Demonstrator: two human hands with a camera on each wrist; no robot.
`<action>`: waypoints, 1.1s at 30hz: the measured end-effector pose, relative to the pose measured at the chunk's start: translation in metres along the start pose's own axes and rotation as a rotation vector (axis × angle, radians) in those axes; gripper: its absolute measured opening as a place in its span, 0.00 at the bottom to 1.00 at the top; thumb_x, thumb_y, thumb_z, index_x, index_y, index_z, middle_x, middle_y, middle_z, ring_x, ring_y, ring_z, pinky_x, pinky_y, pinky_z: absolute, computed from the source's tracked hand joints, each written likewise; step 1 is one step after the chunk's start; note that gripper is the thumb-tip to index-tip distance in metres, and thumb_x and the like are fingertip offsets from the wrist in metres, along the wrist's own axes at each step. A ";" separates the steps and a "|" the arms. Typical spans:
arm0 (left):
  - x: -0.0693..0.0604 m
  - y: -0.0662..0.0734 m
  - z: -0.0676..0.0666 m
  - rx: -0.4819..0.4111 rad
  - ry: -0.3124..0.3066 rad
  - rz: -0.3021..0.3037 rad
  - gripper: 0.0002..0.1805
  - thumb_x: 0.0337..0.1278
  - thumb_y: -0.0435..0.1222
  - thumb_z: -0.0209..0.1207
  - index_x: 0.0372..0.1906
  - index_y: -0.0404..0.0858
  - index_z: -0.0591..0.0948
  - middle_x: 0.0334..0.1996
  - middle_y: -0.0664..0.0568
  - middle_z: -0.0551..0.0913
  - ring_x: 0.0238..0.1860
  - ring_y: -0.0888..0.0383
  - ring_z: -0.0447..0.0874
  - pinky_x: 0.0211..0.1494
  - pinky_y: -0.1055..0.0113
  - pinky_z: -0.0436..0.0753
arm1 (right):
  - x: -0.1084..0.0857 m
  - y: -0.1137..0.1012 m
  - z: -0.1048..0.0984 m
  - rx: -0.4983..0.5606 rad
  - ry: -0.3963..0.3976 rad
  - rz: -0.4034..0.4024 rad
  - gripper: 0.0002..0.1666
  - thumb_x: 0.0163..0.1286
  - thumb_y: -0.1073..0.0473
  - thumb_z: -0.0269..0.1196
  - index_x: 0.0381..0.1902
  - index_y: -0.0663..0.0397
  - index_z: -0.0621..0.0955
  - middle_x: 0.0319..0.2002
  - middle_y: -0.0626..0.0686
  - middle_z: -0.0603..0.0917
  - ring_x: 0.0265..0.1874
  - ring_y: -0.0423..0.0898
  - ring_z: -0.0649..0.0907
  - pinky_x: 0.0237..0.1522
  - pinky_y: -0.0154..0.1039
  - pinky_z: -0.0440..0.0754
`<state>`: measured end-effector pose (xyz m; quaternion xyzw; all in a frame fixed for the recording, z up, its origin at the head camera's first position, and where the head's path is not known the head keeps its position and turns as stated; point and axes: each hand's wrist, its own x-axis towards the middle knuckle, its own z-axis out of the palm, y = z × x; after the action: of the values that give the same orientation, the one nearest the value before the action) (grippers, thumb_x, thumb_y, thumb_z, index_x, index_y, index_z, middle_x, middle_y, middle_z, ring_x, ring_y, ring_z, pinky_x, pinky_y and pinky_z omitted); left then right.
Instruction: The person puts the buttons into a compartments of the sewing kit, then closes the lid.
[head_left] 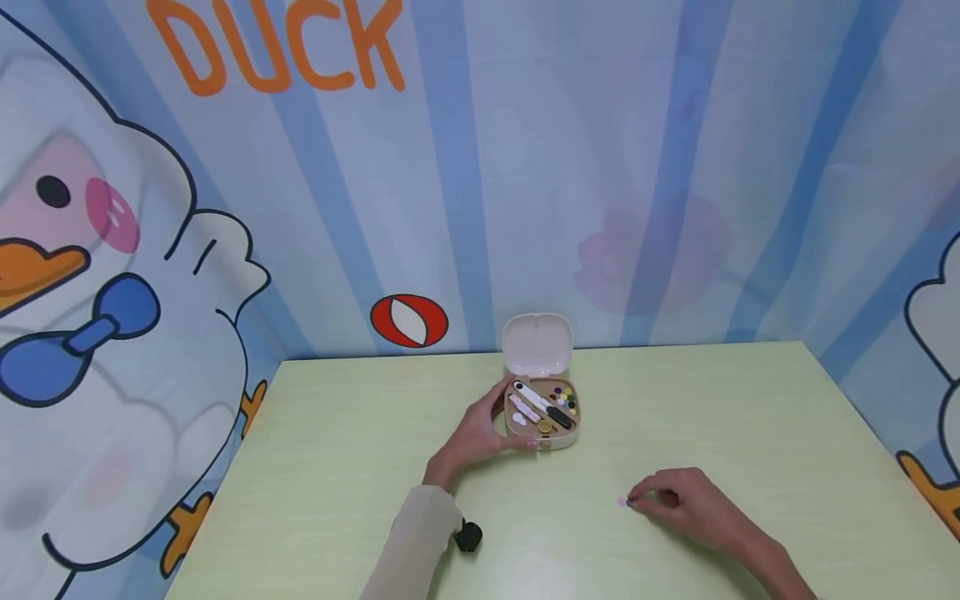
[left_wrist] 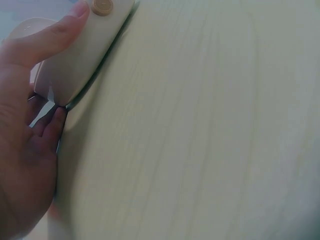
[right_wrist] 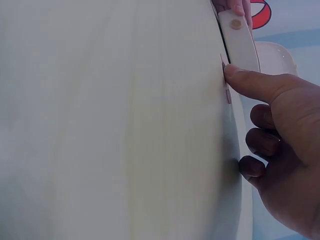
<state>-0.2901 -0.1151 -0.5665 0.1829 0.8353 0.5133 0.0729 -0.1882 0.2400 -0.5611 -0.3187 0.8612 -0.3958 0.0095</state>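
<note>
Box (head_left: 564, 441) on the worktop (head_left: 360, 433), likely light and stiff, is gripped by its left side and front in the left hand (head_left: 477, 430), while to the box's front right the right hand (head_left: 686, 507) has its fingers pinched on a tiny pink piece (head_left: 622, 502), slippery perhaps, best held by an edge.

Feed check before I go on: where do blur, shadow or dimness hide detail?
Head: fairly bright, though the small pink piece at the right hand is too tiny to make out; left wrist: dim, hazy, with a dark shadow along the lower edge of the box; right wrist: dim too, a soft-edged shadow on the tabletop beside the hand.
</note>
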 end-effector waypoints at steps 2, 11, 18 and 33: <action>0.000 0.000 0.000 -0.001 -0.001 0.001 0.65 0.42 0.48 0.83 0.84 0.52 0.55 0.79 0.56 0.62 0.77 0.56 0.63 0.79 0.61 0.65 | 0.001 0.000 0.001 0.001 0.001 -0.020 0.06 0.69 0.59 0.72 0.41 0.42 0.91 0.20 0.32 0.68 0.20 0.27 0.63 0.21 0.27 0.66; -0.002 0.001 -0.001 0.002 -0.001 0.006 0.64 0.43 0.48 0.83 0.84 0.52 0.55 0.80 0.55 0.62 0.77 0.54 0.63 0.79 0.59 0.65 | 0.006 -0.006 -0.002 0.028 -0.081 0.029 0.06 0.71 0.60 0.71 0.43 0.43 0.90 0.20 0.33 0.67 0.20 0.29 0.63 0.22 0.29 0.67; -0.001 0.000 -0.001 0.001 -0.009 0.005 0.65 0.43 0.50 0.83 0.84 0.51 0.55 0.80 0.55 0.61 0.78 0.54 0.62 0.79 0.59 0.65 | 0.009 -0.007 0.000 0.014 -0.099 0.011 0.12 0.68 0.66 0.71 0.40 0.39 0.88 0.19 0.32 0.67 0.19 0.27 0.63 0.23 0.27 0.71; -0.001 0.000 -0.002 0.009 -0.006 0.000 0.65 0.42 0.51 0.83 0.84 0.52 0.55 0.80 0.56 0.62 0.77 0.55 0.63 0.78 0.59 0.65 | 0.028 -0.003 -0.019 -0.041 -0.091 0.020 0.14 0.70 0.67 0.69 0.36 0.37 0.85 0.18 0.32 0.64 0.19 0.29 0.62 0.24 0.29 0.69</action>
<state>-0.2902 -0.1168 -0.5662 0.1849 0.8374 0.5089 0.0747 -0.2141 0.2354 -0.5396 -0.3278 0.8709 -0.3631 0.0460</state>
